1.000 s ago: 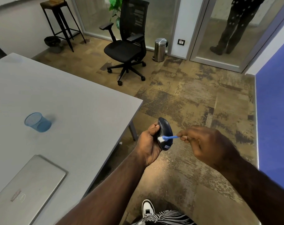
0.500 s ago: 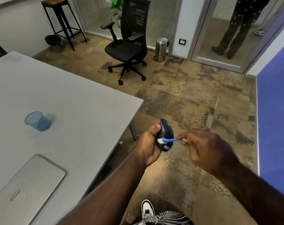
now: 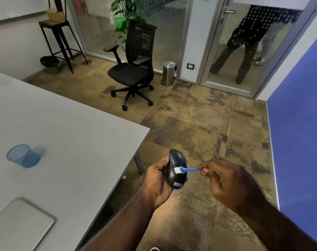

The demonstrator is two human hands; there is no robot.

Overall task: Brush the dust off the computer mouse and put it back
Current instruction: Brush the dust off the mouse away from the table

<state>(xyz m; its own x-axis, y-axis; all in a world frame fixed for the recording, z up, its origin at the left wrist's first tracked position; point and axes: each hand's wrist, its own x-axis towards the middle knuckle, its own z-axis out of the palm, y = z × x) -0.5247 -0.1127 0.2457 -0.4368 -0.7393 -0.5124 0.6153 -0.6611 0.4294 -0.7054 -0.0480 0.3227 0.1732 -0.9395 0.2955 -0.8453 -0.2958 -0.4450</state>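
My left hand (image 3: 158, 180) holds a dark blue computer mouse (image 3: 175, 163) upright over the floor, just right of the grey table's (image 3: 72, 127) corner. My right hand (image 3: 226, 182) pinches the handle of a small blue brush (image 3: 187, 169). Its white bristles rest against the middle of the mouse's back. A pale label shows at the mouse's lower end.
A blue mesh cup (image 3: 23, 156) and a closed silver laptop (image 3: 18, 225) lie on the table. A black office chair (image 3: 134, 69), a steel bin (image 3: 168, 73) and a tall stool (image 3: 60, 38) stand farther back. People stand behind the glass door (image 3: 248, 44).
The view has tilted up, so more of the far wall and door shows. The brush stays on the mouse with small strokes; both hands keep their hold.
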